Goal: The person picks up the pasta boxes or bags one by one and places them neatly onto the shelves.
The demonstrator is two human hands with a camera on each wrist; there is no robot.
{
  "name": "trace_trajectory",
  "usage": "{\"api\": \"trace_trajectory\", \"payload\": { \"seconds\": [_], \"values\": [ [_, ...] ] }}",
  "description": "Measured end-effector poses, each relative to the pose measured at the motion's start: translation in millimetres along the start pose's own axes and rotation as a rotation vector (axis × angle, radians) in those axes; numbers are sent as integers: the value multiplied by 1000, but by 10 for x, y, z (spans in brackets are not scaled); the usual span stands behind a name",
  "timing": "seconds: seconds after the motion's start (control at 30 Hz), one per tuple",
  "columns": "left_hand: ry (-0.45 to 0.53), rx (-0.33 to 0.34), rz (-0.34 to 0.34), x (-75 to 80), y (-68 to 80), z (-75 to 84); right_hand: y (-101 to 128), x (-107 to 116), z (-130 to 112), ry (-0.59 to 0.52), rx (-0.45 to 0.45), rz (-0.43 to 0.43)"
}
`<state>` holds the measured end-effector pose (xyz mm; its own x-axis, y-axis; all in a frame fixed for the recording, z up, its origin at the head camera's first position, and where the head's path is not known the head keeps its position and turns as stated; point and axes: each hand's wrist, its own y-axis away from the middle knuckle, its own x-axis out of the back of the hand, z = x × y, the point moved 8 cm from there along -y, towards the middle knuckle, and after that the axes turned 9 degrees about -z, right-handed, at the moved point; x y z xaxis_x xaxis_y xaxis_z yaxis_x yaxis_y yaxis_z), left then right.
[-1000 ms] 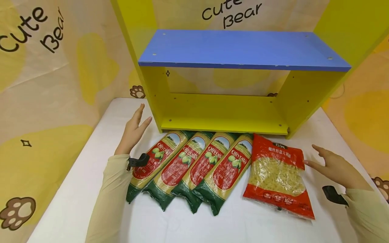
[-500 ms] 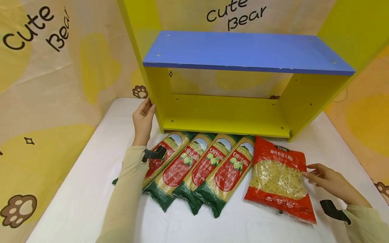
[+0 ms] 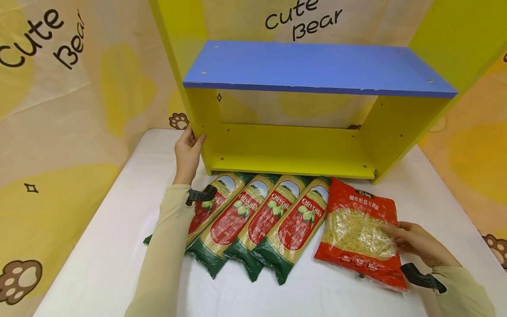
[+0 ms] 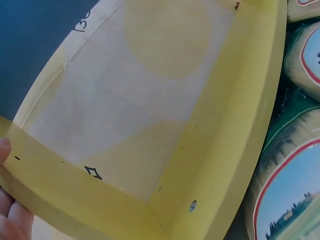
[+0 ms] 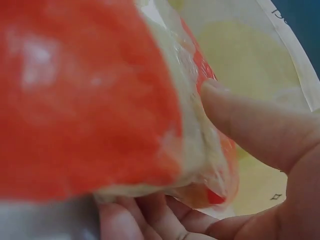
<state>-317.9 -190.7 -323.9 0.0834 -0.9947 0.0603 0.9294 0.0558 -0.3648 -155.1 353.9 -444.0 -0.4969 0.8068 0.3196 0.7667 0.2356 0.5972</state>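
My left hand (image 3: 186,156) grips the left side panel of a yellow shelf unit (image 3: 289,152); in the left wrist view the thumb (image 4: 4,149) lies on the panel's inner side and the fingers stay outside. At the right, my right hand (image 3: 421,242) holds the right edge of a red bag of pasta (image 3: 358,233) with a see-through middle. The right wrist view has the thumb (image 5: 240,120) on top of the bag (image 5: 90,100) and the fingers curled beneath it. Several green-ended packs of spaghetti (image 3: 299,224) lie side by side left of the bag.
A blue shelf board (image 3: 317,66) spans the unit above its yellow bottom board. The spaghetti packs' upper ends meet the unit's front edge. My left forearm (image 3: 160,255) passes over the leftmost pack. A white cloth (image 3: 107,211) covers the table; a printed cloth (image 3: 79,127) hangs behind.
My left hand has moved up to the shelf unit's side panel and taken hold of it. My right hand has come left and now grips the bag of pasta's edge.
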Motion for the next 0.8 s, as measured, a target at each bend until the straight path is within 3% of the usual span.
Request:
{"api": "trace_trajectory", "payload": {
  "seconds": [0.4,0.6,0.8],
  "values": [
    [-52,24,-63,40,-18,-30,-57,-108,-91,93,41,-31],
    [-33,27,-68,44,-21,-36,-35,-201,-197,-61,93,-54],
    [-42,53,-69,10,-33,-64,-42,-214,-216,-188,136,-3]
  ]
}}
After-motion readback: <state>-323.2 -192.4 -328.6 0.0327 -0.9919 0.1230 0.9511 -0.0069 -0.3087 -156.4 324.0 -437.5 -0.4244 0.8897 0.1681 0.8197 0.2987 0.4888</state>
